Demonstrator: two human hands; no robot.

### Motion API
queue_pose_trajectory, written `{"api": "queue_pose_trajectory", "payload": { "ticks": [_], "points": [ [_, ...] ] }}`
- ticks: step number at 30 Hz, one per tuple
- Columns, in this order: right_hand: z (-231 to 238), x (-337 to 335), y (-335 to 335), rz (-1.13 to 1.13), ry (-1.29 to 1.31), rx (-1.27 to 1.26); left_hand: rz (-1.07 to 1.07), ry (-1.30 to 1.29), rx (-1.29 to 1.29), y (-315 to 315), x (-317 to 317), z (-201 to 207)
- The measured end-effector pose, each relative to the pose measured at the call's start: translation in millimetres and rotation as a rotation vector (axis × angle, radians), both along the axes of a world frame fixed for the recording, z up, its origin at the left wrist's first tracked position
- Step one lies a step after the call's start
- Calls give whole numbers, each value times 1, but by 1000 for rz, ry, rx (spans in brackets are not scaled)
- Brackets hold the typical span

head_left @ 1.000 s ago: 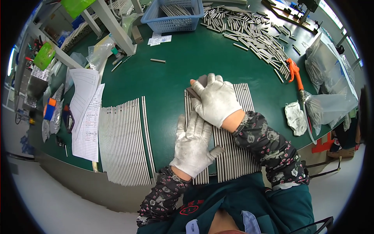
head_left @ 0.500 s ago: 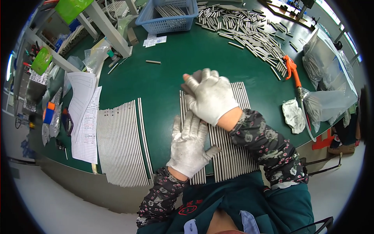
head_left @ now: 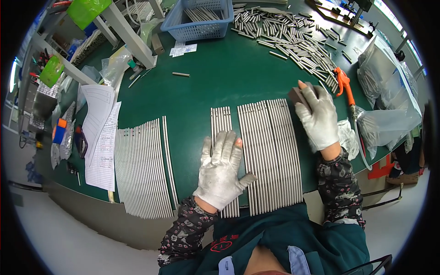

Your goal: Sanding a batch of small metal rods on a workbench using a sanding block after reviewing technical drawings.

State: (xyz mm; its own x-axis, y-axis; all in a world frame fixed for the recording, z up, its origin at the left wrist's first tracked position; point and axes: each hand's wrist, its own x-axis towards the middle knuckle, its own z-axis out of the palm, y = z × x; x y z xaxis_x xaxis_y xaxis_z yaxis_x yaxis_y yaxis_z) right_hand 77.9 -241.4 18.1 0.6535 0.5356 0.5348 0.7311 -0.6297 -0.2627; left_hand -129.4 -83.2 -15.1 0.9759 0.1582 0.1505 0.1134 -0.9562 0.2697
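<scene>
Lying under left-hand fingers (head_left: 223, 147): rods (head_left: 223, 123)

Left hand (head_left: 221, 170) flat on narrow rod row (head_left: 223, 137); wider rod row (head_left: 270, 153) just right of it — right hand (head_left: 319, 117) on block (head_left: 298, 95) at that row's far right corner. Third rod row (head_left: 144, 167) well left; papers (head_left: 103, 137) beyond it. Basket (head_left: 201, 18) and loose rod pile (head_left: 293, 39) at table's (head_left: 229, 73) far side.

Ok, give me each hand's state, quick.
Left hand: open, flat on the narrow row of metal rods.
Right hand: closed on a small dark block.
</scene>
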Motion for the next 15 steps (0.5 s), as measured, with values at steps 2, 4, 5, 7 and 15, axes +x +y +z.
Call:
{"api": "queue_pose_trajectory", "payload": {
  "ticks": [2, 4, 5, 7, 15],
  "points": [
    [-16, 6, -14, -38, 9, 11, -5, 36, 6, 1, 0, 2],
    [-26, 9, -21, -79, 20, 23, -9, 70, 12, -1, -1, 8],
    [-30, 9, -23, -87, 36, 22, -6, 80, 9, -4, -1, 14],
    [-31, 9, -25, -99, 56, 21, -27, 69, 24, -9, -1, 17],
    [-26, 3, -21, -58, 74, 5, -188, 141, -38, -20, 15, 13]
  ]
}}
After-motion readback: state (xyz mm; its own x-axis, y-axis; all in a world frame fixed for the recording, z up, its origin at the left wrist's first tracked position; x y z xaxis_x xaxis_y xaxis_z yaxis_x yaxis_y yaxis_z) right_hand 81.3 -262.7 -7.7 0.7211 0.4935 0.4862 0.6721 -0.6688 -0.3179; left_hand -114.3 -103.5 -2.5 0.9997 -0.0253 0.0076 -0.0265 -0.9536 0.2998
